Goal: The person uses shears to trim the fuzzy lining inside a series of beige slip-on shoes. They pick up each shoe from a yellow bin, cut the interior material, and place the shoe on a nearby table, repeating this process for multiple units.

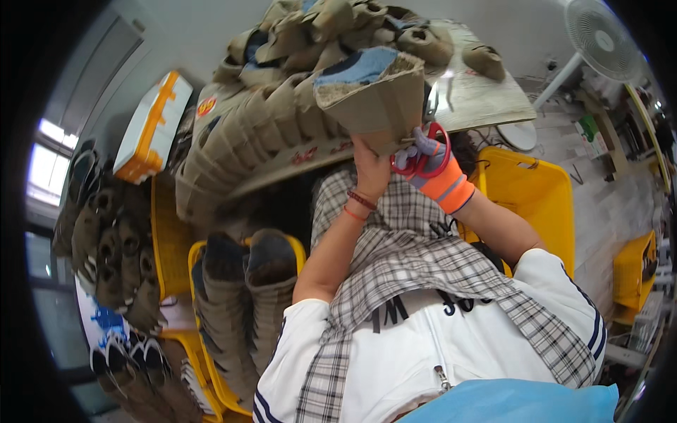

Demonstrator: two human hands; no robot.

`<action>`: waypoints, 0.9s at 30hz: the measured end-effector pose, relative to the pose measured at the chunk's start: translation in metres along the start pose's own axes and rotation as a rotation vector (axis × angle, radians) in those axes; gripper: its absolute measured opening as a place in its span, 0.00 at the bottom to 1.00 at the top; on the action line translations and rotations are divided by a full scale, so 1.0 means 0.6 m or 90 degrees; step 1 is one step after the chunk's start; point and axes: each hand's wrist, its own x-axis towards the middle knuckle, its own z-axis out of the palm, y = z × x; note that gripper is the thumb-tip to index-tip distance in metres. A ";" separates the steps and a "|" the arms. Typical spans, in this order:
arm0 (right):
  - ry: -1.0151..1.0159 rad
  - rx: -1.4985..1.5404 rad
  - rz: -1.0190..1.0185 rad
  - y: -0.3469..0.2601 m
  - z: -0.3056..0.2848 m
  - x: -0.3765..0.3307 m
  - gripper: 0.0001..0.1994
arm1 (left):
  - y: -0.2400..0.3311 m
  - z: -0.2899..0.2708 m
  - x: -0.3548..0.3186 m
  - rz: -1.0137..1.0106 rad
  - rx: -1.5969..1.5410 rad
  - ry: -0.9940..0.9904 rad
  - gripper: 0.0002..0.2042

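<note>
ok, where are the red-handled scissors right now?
In the head view, upper centre-right: the red-handled scissors are in the gloved right hand, blades up beside the tan boot piece that the bare left hand holds.

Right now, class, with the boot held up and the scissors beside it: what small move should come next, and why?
Probably bring the scissor blades in to the tan boot's cuff and snip. The left hand holds the boot raised from below, and the gloved right hand has the red-handled scissors pointing up beside the cuff edge.
</note>
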 end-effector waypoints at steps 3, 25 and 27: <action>0.053 0.114 0.134 0.081 0.039 -0.032 0.06 | -0.066 -0.061 -0.056 -0.155 -0.298 0.043 0.31; -0.350 -1.474 -0.179 0.079 0.002 -0.043 0.22 | -0.016 -0.344 -0.364 -0.685 -0.688 0.305 0.29; -0.437 -1.493 -0.195 0.099 0.033 -0.028 0.16 | -0.028 -0.345 -0.366 -0.681 -0.692 0.297 0.29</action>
